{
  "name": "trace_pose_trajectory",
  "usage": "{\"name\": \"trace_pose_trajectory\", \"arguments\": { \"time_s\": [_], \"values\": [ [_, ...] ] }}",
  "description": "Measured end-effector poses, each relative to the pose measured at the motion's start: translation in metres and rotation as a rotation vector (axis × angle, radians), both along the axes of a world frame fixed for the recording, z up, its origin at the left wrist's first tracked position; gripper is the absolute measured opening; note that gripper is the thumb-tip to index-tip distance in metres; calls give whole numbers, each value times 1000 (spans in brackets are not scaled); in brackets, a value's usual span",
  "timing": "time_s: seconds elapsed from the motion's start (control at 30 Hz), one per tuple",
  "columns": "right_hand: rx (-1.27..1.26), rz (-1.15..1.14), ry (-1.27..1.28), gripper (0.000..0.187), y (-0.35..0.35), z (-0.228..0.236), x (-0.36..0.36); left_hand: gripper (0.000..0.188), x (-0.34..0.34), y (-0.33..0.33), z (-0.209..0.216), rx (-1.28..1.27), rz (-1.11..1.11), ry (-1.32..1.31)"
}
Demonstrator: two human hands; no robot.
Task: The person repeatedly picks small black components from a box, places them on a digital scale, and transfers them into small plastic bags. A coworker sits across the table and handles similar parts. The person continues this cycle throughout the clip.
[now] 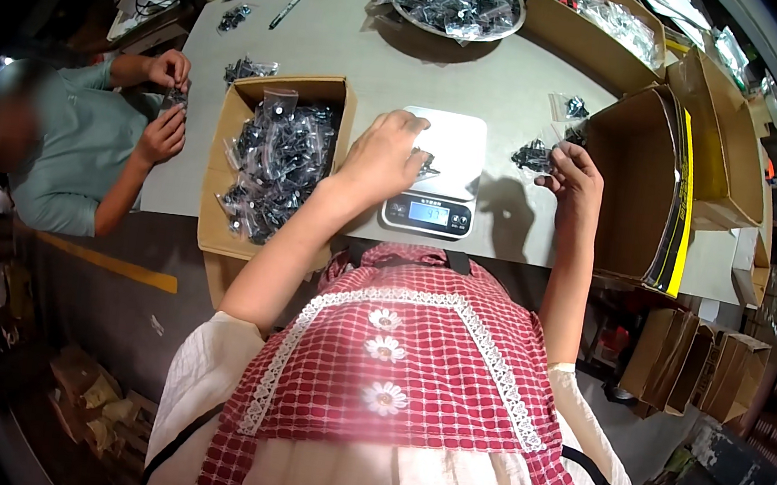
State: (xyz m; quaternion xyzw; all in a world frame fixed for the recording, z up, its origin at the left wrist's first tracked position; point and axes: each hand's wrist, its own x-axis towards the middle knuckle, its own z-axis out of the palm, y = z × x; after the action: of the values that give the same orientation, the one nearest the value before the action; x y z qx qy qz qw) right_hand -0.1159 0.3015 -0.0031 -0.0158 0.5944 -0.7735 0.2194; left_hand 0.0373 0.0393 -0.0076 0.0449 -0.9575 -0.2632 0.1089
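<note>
A white digital scale (457,145) with a lit display lies on the grey table in front of me. My left hand (381,157) reaches over its plate from the left, fingers curled and closed on a small clear bag of dark parts (428,167); the hand hides most of this bag. To the right of the scale, my right hand (575,176) pinches the edge of another clear bag of black parts (534,155) at the table surface. Left of the scale stands an open cardboard box (351,104) heaped with similar filled bags.
At the right stands an open cardboard box (643,157), with another box (588,45) of clear bags behind it. A round metal bowl (519,23) piled with bags sits at the back. A black pen (290,8) lies far left. Another person (74,140) handles a bag at the left edge.
</note>
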Motion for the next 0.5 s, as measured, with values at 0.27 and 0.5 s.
{"name": "trace_pose_trajectory", "arguments": {
  "time_s": [0.27, 0.5],
  "values": [
    [6, 19, -1, 17, -8, -2, -3, 45, 2, 5, -3, 4, 17, -59],
    [-1, 35, 4, 18, -14, -2, -6, 45, 5, 12, -10, -60, -9, -65]
  ]
}}
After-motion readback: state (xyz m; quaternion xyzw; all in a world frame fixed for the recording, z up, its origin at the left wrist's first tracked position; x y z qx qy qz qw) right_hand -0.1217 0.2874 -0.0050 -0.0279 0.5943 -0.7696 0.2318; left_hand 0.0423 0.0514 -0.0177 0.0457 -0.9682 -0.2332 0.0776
